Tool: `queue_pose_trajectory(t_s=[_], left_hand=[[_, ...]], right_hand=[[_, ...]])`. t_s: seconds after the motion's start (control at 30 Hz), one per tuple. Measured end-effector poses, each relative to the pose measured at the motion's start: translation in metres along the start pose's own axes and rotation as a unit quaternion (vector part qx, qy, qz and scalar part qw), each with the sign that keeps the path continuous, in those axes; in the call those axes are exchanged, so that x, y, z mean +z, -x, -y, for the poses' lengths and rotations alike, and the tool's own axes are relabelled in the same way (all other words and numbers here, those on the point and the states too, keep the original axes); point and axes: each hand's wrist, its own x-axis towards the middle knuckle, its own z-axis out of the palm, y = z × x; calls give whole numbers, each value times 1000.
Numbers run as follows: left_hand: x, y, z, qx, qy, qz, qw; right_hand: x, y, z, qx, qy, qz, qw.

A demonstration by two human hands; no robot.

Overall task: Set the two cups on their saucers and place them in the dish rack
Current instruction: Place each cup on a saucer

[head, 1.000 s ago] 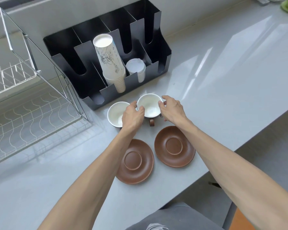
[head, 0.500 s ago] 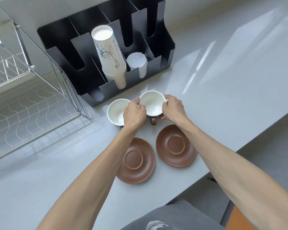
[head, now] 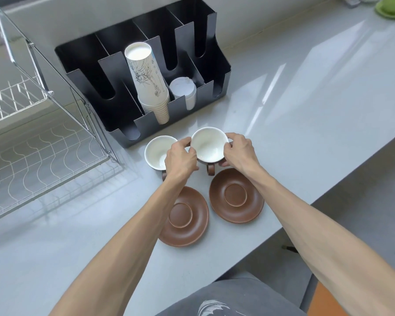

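Two cups, white inside and brown outside, stand side by side on the grey counter. My left hand and my right hand both grip the right cup by its rim, one on each side; its brown handle points toward me. The left cup sits untouched, partly hidden by my left hand. Two brown saucers lie nearer to me: the left saucer under my left forearm, the right saucer just below the held cup. The wire dish rack stands at the left.
A black divided organiser with a stack of paper cups and white lids stands behind the cups. The counter's front edge runs diagonally at the right. A green object sits far back right.
Both hands have stayed closed on the right cup. The cup seems slightly raised and tilted toward me; the view has shifted a little.
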Motion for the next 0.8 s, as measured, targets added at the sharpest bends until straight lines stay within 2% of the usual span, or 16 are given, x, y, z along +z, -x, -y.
queue_pose_trajectory(t_s=[0.43, 0.8], left_hand=[[13, 58, 15, 15, 81, 89, 993], [35, 87, 39, 9, 59, 122, 991]], right_hand=[[-26, 63, -45, 11, -4, -29, 1000], [-27, 98, -78, 33, -11, -23, 999]])
